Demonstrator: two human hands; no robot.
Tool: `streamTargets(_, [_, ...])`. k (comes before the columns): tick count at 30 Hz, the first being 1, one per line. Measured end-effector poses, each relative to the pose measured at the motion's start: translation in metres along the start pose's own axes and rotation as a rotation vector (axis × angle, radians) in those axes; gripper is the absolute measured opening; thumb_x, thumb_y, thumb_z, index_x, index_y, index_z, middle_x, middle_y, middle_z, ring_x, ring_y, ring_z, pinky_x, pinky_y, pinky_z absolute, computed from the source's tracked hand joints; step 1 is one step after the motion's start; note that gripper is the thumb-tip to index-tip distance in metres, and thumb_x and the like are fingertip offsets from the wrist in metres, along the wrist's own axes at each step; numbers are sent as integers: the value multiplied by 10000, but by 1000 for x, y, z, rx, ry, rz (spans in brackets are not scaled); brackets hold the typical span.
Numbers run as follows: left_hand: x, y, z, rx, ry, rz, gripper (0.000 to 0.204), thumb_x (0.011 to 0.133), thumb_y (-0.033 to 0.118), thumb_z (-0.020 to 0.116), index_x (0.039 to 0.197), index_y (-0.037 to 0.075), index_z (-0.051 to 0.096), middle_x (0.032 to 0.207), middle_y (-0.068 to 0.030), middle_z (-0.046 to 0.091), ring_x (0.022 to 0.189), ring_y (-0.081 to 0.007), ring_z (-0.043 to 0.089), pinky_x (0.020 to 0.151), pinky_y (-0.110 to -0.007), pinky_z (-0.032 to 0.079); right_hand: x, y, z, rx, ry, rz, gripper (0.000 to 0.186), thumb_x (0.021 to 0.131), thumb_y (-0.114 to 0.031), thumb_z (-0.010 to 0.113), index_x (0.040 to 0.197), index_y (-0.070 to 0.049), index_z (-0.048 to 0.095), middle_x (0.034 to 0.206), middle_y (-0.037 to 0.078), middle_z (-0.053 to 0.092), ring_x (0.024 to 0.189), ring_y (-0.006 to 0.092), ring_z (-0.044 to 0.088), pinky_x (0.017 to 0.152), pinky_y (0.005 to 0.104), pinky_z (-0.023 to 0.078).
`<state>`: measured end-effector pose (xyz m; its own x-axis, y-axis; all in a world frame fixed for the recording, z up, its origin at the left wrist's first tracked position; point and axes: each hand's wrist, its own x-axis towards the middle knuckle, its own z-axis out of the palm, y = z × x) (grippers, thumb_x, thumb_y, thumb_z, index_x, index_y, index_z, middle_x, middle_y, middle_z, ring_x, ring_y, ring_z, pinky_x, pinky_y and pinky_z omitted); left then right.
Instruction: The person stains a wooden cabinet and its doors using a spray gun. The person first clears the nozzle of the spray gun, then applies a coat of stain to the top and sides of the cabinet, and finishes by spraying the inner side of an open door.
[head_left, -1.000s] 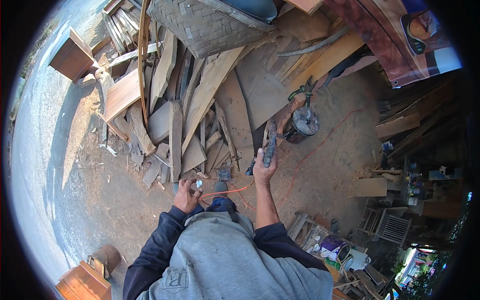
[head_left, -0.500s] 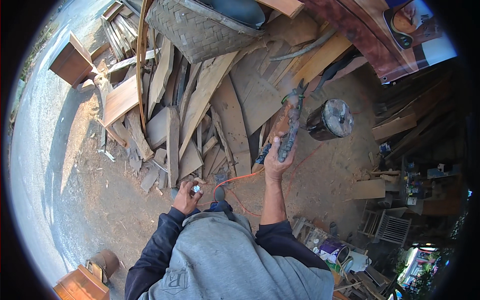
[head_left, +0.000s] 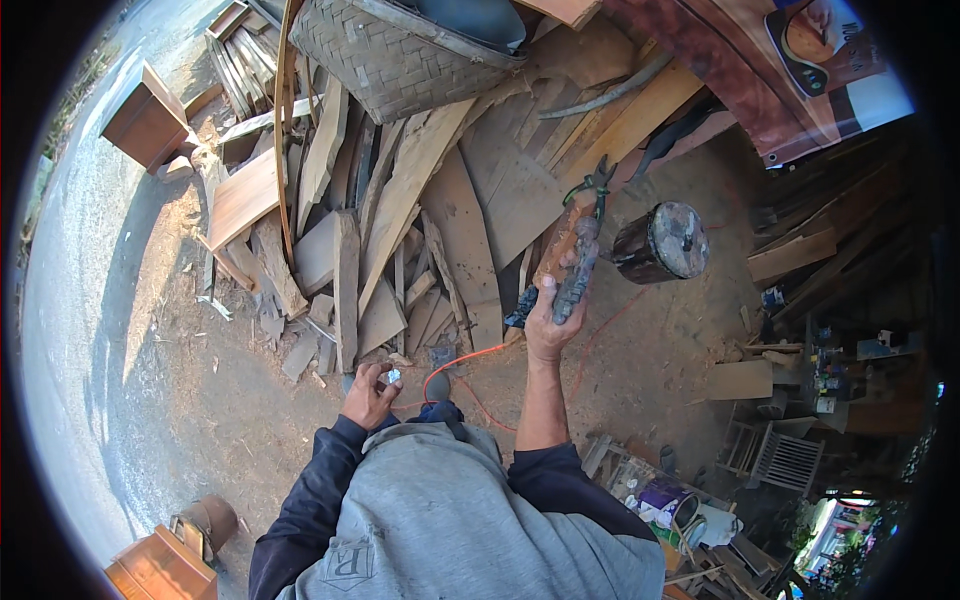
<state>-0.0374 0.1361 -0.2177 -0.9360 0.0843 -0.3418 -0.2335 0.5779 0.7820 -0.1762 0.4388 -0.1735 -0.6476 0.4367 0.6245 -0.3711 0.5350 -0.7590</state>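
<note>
My right hand (head_left: 552, 325) is raised ahead of me, its fingers closed round a plier-like tool (head_left: 578, 270). This tool has dark jaws at its far end, green near them, and two thick, lumpy handles. One handle is grey-black; the other is brown with a dark end. Lower and to the left, my left hand (head_left: 372, 395) pinches a small shiny, whitish-blue piece (head_left: 393, 376) between thumb and fingers. Just right of the tool stands a stained round can (head_left: 640, 248) with a paint-crusted top.
Wood offcuts (head_left: 400, 220) lie heaped in front, under a woven basket (head_left: 400, 60). An orange cord (head_left: 460, 360) runs over the dusty ground near my feet. Paint cans (head_left: 668, 500) stand at lower right, and a brown wooden box (head_left: 145, 120) sits far left.
The plier-like tool has turned slightly in my right hand, and its brown handle shows more clearly. The left hand has barely moved.
</note>
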Motion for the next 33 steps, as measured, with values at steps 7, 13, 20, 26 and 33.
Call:
streamTargets(7, [4,0,3,9,-43,-32,439,924,278,708,1253,0,619,1133,-195,571,840,-280,665,795,-400,549,-4,12,-12,74,-110,239,478,973,-116,655,1359,113,490,1188,209,655,961,299,674,822,402,540])
streamTargets(13, [-31,-56,-7,43,102,64,455,917,325,692,1264,36,633,1183,-223,616,1078,-350,650,940,-464,523,-48,-10,-6,189,-403,163,356,960,-88,667,1262,83,590,1093,124,661,918,216,634,813,364,528])
streamTargets(20, [-145,-218,-31,71,214,-478,473,907,347,668,1199,-24,638,1198,-271,650,1162,-432,607,986,-492,491,-177,-33,22,453,-917,214,467,1023,-105,616,1369,174,471,1135,270,680,984,264,705,845,365,589])
streamTargets(26, [-308,-358,4,-155,537,-1089,474,886,394,673,1096,-26,732,1122,-255,717,1107,-436,668,952,-496,530,-250,-142,87,447,-1347,142,522,1009,-193,663,1362,146,479,1096,236,690,778,246,699,727,353,601])
streamTargets(33, [-450,-464,59,-487,495,-1353,551,903,455,627,1265,43,681,1211,-239,688,1199,-395,633,1015,-501,495,-389,-339,216,720,-1784,-67,621,926,22,624,1507,42,408,1260,154,681,685,108,591,596,248,528])
